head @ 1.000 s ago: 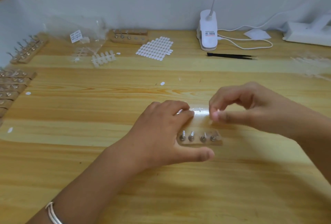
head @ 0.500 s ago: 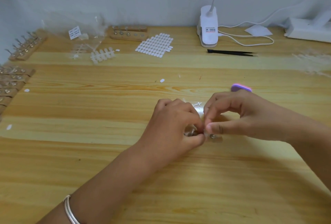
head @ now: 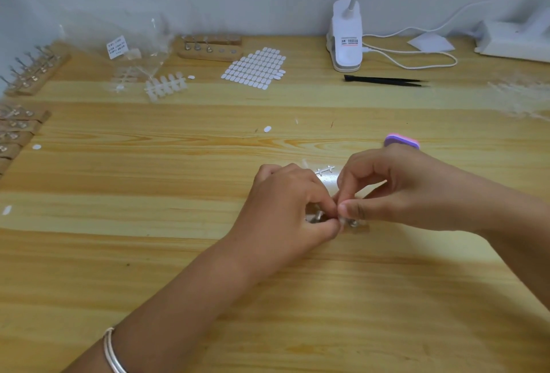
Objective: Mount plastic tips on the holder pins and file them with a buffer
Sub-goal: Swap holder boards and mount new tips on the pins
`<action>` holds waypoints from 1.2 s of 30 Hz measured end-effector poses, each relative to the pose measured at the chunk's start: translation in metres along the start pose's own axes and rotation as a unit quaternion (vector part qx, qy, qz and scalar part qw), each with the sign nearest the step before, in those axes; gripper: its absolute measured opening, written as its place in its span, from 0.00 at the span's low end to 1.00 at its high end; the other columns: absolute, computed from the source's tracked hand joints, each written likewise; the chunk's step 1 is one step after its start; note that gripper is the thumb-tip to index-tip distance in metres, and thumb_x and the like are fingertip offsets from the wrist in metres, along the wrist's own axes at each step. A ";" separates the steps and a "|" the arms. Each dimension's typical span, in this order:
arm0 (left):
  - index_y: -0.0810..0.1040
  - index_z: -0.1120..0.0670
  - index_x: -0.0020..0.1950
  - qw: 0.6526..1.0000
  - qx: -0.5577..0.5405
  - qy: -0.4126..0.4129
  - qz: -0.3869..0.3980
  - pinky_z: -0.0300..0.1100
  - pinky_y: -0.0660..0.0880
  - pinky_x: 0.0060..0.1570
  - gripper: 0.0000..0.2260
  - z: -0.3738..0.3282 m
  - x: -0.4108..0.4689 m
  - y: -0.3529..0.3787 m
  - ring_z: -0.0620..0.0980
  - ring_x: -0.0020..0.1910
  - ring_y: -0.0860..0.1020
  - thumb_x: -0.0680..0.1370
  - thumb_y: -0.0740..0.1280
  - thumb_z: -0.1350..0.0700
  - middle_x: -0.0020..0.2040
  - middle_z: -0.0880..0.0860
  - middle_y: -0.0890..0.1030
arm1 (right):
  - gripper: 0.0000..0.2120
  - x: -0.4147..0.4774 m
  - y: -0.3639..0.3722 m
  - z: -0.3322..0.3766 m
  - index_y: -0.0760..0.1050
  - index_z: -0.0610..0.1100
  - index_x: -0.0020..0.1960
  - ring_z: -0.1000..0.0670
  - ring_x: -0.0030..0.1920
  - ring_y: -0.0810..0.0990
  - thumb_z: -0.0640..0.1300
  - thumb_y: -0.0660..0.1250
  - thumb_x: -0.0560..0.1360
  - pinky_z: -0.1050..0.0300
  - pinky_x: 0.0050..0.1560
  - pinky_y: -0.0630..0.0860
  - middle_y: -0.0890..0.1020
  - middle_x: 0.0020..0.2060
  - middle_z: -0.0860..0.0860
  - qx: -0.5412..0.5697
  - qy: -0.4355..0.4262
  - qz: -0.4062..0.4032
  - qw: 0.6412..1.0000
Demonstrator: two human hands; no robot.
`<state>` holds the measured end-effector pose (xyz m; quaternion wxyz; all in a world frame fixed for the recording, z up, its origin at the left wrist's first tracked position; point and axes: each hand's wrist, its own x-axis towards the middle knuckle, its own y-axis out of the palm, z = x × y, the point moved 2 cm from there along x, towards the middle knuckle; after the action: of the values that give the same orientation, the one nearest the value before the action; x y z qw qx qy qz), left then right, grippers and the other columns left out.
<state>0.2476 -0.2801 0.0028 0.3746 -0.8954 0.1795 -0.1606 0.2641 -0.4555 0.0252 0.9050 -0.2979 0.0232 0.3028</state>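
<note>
Nearest the camera, a silver bracelet [head: 111, 351] sits on the left forearm, which reaches across the wooden surface [head: 178, 268] to the work.

The left hand [head: 285, 208] has its fingers curled, and thumb and forefinger close on the near end of the holder [head: 361, 227], most likely to keep the small block from sliding or tipping while a tip is pushed on. The holder lies flat on the surface beneath both hands. Only its right end and a couple of metal pins [head: 319, 216] show between the fingers.

The right hand [head: 395, 191] meets the left directly over the holder. Its thumb and forefinger pinch a small clear plastic tip [head: 343, 220] right at the pins. The tip is barely visible, so I cannot tell whether it is seated yet. Working fingertip to fingertip suits so small a part: one hand braces, the other aims.

Just beyond the holder lies a clear leftover sprue [head: 324, 170]. Beyond and to the right of the holder, half hidden behind the right hand, rests the purple and pink buffer [head: 401, 141], close by for the filing step, which judging by this has not begun.

Well beyond the holder, a sheet of white adhesive tabs [head: 256, 67] and a strip of tips [head: 165, 85] lie to its far left, and black tweezers [head: 384, 80] and a white lamp base [head: 346, 36] stand farthest back, by the wall.
</note>
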 end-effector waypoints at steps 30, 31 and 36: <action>0.84 0.47 0.38 1.000 0.020 -0.015 0.010 0.37 0.60 0.53 0.09 0.000 0.000 0.002 0.39 0.43 0.72 0.67 0.68 0.44 0.34 0.40 0.77 | 0.05 -0.004 0.023 0.055 0.77 0.59 0.49 0.51 0.59 0.77 0.49 0.68 0.79 0.54 0.55 0.76 0.77 0.52 0.58 -0.408 0.092 -0.008 0.908; 0.85 0.47 0.39 1.000 0.021 -0.015 0.011 0.37 0.60 0.53 0.09 -0.001 0.000 0.002 0.40 0.43 0.73 0.68 0.68 0.44 0.36 0.41 0.79 | 0.04 -0.005 0.024 0.054 0.78 0.59 0.50 0.51 0.59 0.76 0.50 0.67 0.79 0.55 0.55 0.75 0.77 0.52 0.59 -0.412 0.082 -0.012 0.907; 0.83 0.46 0.43 0.998 0.061 0.008 0.015 0.41 0.61 0.59 0.09 -0.006 -0.009 0.000 0.41 0.50 0.74 0.70 0.69 0.43 0.44 0.42 0.80 | 0.05 -0.009 0.004 0.040 0.83 0.58 0.44 0.59 0.50 0.77 0.58 0.70 0.73 0.55 0.52 0.74 0.82 0.44 0.60 -0.288 0.050 -0.025 0.956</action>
<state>0.2375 -0.2795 0.0056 0.4294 -0.8667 0.1855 -0.1733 0.2489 -0.4355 0.0585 0.7858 -0.5611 -0.0267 0.2588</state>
